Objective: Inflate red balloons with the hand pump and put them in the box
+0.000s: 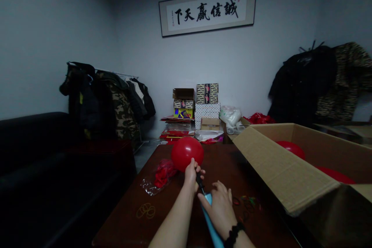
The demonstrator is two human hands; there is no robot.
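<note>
One blue pump point(213, 231) | axis forward-left | left hand point(192, 173) grips nozzle point(198, 179) | right hand point(220, 202) spread alongside

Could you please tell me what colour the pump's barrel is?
The barrel is light blue, best seen in the head view.

"What's at the red balloon point(186, 152)?"
"The left hand point(192, 175) grips its base; on its near side, the right hand point(219, 205) lies over a light-blue pump point(212, 226)."
"Around the balloon?"
"Left, a clear bag point(151, 189) with red contents point(161, 175); right, an open carton point(274, 162); beyond, stacked boxes point(207, 110)."
</note>
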